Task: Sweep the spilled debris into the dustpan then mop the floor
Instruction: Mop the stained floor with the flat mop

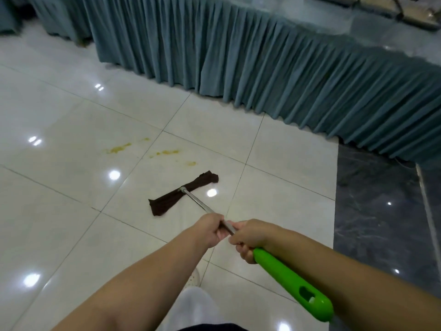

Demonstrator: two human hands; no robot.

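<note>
Both hands hold one mop [205, 206], and its dark brown cloth head [183, 192] lies flat on the pale tiled floor [59, 187]. The left hand [211, 231] is the one nearer to the cloth head; its fingers are curled fully around the thin metal pole [199, 201]. The right hand [248, 240] is just behind it, farther from the cloth head, with its fingers closed around the pole at the place where the green plastic handle [291, 283] begins. The two hands are almost touching each other. The green handle runs back from the right hand along the right forearm, and it has an oval hole near its end. Just beyond the cloth head, on the side away from the hands, several yellowish stains [164, 152] lie on the tiles, near the cloth but not touching it. Farther beyond the cloth head, a pleated grey-blue skirt [262, 68] hangs down to the floor. To the right of the cloth head, the pale tiles end at a strip of dark marble-like floor [372, 211]. Behind the hands, close to the person, a white shoe [194, 277] and a light trouser leg [193, 304] are visible.
</note>
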